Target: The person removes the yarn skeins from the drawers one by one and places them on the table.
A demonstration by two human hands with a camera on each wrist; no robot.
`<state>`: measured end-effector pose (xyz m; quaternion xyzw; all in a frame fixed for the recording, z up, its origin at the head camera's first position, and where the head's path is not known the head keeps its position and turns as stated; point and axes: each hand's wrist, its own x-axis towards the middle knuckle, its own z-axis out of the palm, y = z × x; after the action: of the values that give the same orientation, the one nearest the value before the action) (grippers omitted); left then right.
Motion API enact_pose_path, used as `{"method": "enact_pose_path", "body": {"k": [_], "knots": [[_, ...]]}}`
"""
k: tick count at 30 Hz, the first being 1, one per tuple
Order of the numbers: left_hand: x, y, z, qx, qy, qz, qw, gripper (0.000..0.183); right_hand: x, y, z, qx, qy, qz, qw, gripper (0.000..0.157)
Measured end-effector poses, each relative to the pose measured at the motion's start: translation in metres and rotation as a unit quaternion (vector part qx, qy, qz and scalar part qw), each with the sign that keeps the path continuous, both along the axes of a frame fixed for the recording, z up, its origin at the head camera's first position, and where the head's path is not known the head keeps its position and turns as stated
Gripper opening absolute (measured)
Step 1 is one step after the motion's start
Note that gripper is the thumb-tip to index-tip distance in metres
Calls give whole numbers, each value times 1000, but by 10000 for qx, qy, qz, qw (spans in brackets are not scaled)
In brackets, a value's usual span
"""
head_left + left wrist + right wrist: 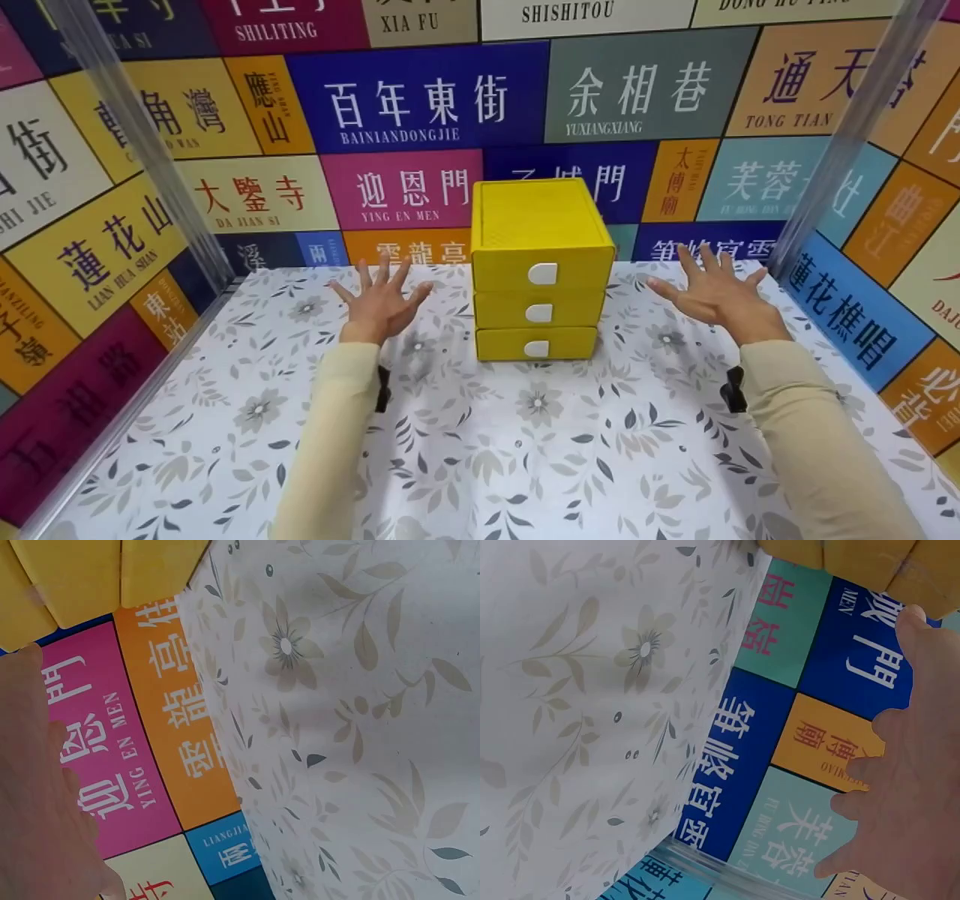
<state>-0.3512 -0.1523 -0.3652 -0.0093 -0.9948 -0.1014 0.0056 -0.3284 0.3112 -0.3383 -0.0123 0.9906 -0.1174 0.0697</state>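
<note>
A yellow box of three stacked drawers point(536, 217) stands on the table, each drawer front bearing a white rounded tab. All three drawers look closed. To its left my left hand point(381, 300) is held with the fingers spread, touching nothing. On the other side my right hand point(716, 296) is spread in the same way, apart from the box. In the left wrist view the left hand point(45, 795) fills the left edge, below a corner of the yellow drawers point(75, 577). The right wrist view has the right hand point(907, 757) beneath the drawers' side point(862, 559).
A white cloth with grey flowers and leaves point(540, 450) covers the table. Behind it and at both sides rise walls of coloured sign panels point(420, 94). Clear upright posts point(161, 142) stand at the two back corners.
</note>
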Motion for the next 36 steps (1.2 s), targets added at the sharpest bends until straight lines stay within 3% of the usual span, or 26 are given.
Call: {"method": "enact_pose_path", "body": {"k": [5,11,18,24,28,31,36], "knots": [[2,2,4,166,-108,-70,9998,77,3,-5,6,-217,105,180,9995,108],[4,5,9,810,-411,-203,9957,75,6,-15,12,-346,12,277,9990,110],[9,8,13,1448,-398,-483,9875,69,14,-30,23,-511,-152,386,9978,107],[11,15,17,2199,-299,-573,9734,68,24,-40,34,-792,-504,408,9947,107],[13,19,18,2802,-211,-636,9576,68,30,-51,37,-1070,-591,609,9906,102],[15,24,19,3185,-126,-699,9453,67,32,-62,40,-1420,-674,745,9848,95],[15,36,24,3539,-51,-650,9330,69,33,-80,42,-1980,-734,887,9734,89]]}}
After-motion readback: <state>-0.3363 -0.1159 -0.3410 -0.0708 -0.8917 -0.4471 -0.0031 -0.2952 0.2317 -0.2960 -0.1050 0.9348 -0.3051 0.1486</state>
